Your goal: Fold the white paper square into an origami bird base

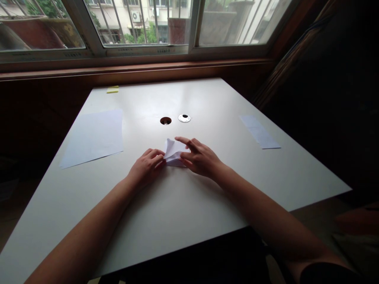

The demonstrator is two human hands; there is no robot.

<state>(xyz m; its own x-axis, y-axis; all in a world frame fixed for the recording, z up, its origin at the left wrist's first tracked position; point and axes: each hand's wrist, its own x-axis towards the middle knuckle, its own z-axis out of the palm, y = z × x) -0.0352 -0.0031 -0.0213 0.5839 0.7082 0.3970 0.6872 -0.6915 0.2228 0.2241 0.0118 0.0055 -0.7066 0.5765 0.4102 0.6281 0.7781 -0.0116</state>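
Note:
A small piece of folded white paper (pixel 174 150) lies between my hands near the middle of the table, with one pointed flap standing up at its left. My left hand (pixel 149 162) pinches its left edge, thumb and fingertips close together on the paper. From the right, my right hand (pixel 200 156) grips the right edge between thumb and fingers. The index finger of that hand stretches out over the top of the paper. The paper's lower right part is hidden behind the right fingers.
White sheets of paper (pixel 94 136) lie at the left of the table (pixel 177 221), a narrow folded strip of paper (pixel 259 132) at the right. Beyond my hands are a round cable hole (pixel 166 121) and its metal cover (pixel 184 118). Yellow sticky notes (pixel 113 89) sit at the far left edge.

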